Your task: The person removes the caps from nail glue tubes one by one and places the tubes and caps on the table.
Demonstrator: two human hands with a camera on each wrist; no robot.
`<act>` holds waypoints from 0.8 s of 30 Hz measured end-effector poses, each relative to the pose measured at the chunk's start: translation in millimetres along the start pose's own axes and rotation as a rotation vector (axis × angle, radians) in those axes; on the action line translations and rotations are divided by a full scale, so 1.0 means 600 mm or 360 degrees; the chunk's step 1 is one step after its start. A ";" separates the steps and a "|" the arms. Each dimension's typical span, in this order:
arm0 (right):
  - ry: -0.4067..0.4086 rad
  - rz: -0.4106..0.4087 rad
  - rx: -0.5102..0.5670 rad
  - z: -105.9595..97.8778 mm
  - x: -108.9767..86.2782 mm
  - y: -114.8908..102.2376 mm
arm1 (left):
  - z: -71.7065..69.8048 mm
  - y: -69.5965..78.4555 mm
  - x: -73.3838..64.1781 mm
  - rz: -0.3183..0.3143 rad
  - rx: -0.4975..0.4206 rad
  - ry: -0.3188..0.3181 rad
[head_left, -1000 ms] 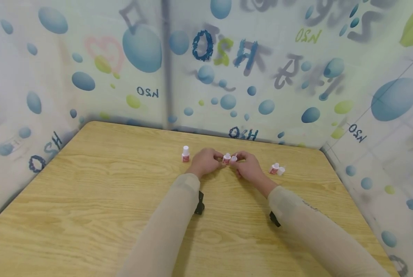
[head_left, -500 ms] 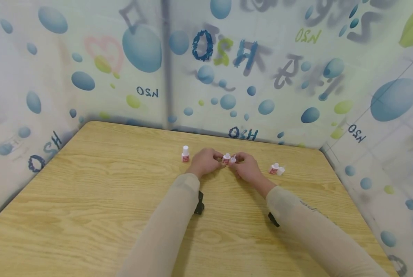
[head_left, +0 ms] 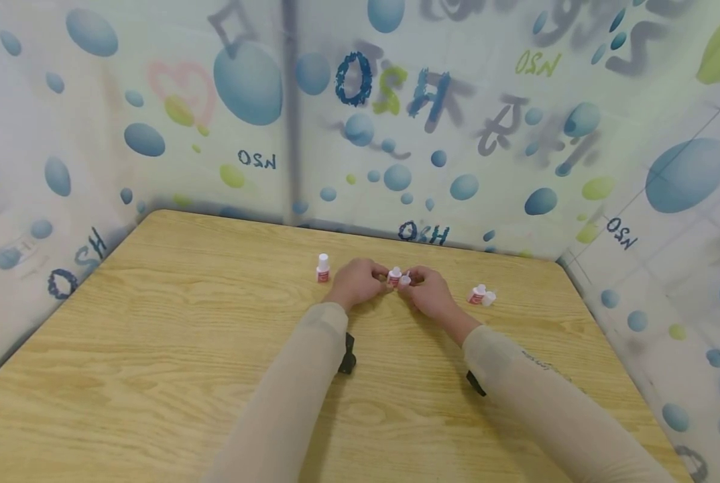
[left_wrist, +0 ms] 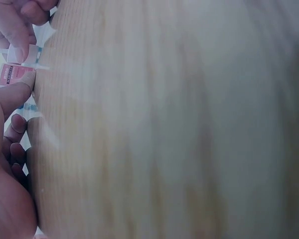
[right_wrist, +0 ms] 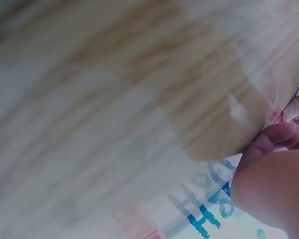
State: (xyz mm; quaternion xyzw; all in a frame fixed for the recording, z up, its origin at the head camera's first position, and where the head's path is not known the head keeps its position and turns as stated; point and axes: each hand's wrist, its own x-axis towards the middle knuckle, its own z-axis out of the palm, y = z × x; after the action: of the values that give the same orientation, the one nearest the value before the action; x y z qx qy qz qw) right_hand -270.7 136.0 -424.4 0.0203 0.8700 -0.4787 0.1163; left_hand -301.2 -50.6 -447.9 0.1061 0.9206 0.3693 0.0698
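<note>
My left hand (head_left: 358,280) pinches a small white bottle with a red label (head_left: 394,278) near the back of the wooden table. The bottle stands upright, and its narrow top is bare. Just to its right, my right hand (head_left: 430,291) pinches a white cap (head_left: 405,280), with a thin stem pointing up from it. The left wrist view shows the thumb against the red label (left_wrist: 9,74) and the cap (left_wrist: 31,54) close by in the other hand's fingers. In the right wrist view the fingers (right_wrist: 276,137) largely hide what they hold.
A capped bottle (head_left: 323,268) of the same sort stands left of my hands on the table (head_left: 215,349). To the right is an uncapped one (head_left: 477,294) with its loose cap (head_left: 489,298) beside it. A patterned curtain (head_left: 336,161) hangs behind the table's far edge.
My right hand has shifted slightly left and down, bringing the cap a little closer to the bottle. The left hand and its bottle have stayed almost still.
</note>
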 end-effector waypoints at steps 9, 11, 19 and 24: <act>-0.0002 0.0002 -0.0053 0.002 0.000 0.000 | -0.001 0.002 -0.002 0.0000 0.0014 -0.0001; -0.0002 0.0008 -0.0063 0.002 0.000 0.000 | -0.001 0.002 -0.002 0.0002 0.0016 0.0003; 0.0005 0.0018 -0.0115 0.002 0.001 0.000 | 0.000 0.000 -0.001 0.0006 0.0003 0.0024; 0.0007 0.0014 -0.0107 0.001 0.001 0.000 | 0.001 0.000 0.000 0.0016 0.0010 0.0030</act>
State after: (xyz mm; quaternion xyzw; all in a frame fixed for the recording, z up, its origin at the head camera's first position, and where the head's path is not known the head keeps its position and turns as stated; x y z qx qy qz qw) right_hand -271.3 135.3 -424.8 0.0212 0.8857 -0.4487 0.1172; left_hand -300.8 -50.3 -448.1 0.1076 0.9218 0.3677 0.0590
